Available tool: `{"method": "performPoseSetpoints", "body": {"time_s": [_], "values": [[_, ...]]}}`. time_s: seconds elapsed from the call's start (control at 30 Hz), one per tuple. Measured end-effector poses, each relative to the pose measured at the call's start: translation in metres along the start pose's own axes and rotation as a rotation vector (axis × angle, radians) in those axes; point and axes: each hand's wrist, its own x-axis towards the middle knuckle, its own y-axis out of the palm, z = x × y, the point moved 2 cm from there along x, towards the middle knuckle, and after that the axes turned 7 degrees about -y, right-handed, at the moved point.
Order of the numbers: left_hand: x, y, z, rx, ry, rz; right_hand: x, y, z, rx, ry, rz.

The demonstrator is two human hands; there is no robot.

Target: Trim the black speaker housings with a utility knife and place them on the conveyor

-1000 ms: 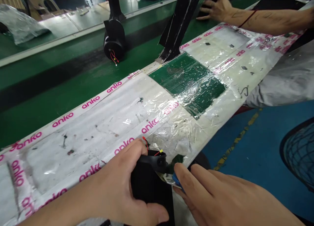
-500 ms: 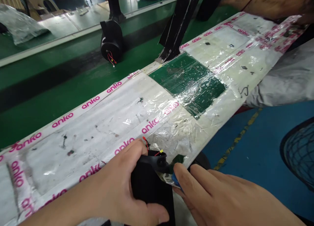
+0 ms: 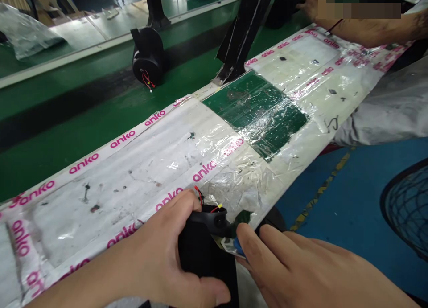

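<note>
At the bottom centre of the frame, the left hand (image 3: 174,250) is wrapped around a matte black part (image 3: 207,254) with a curved rim and thin red wires (image 3: 216,207) at its top. At lower right, the right hand (image 3: 290,263) pinches a small tool (image 3: 230,244), shiny metal and blue, close against the part's edge. A white board (image 3: 143,165) under glossy, wrinkled film slants across the middle, beside a smooth green surface (image 3: 110,107) bearing a rounded black unit (image 3: 149,54).
</note>
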Motion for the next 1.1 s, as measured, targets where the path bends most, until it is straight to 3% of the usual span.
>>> {"method": "performPoseSetpoints", "body": {"time_s": [0.23, 0.5, 0.63, 0.73, 0.9, 0.97, 1.03, 1.1], "values": [[0.000, 0.002, 0.004, -0.130, -0.036, 0.072, 0.006, 0.005, -0.002, 0.000, 0.004, 0.006], [0.000, 0.004, 0.011, -0.297, -0.049, 0.209, 0.022, 0.004, -0.011, 0.194, 0.005, -0.122], [0.001, 0.005, 0.009, -0.294, -0.068, 0.226, 0.025, 0.006, -0.014, 0.322, 0.026, -0.026], [0.003, 0.005, 0.002, -0.228, -0.014, 0.145, 0.025, 0.001, -0.017, 0.324, 0.045, 0.030], [-0.004, 0.005, -0.008, 0.072, -0.004, -0.051, 0.010, -0.010, -0.022, 0.270, 0.063, -0.045], [-0.008, 0.009, -0.012, 0.184, -0.026, -0.111, 0.001, -0.012, -0.018, 0.466, 0.177, -0.124], [-0.010, 0.015, -0.020, 0.286, -0.053, -0.210, -0.008, -0.009, -0.007, 0.833, 0.390, -0.178], [-0.011, 0.020, -0.030, 0.357, -0.079, -0.262, -0.014, 0.001, 0.010, 1.223, 0.612, -0.129]]}}
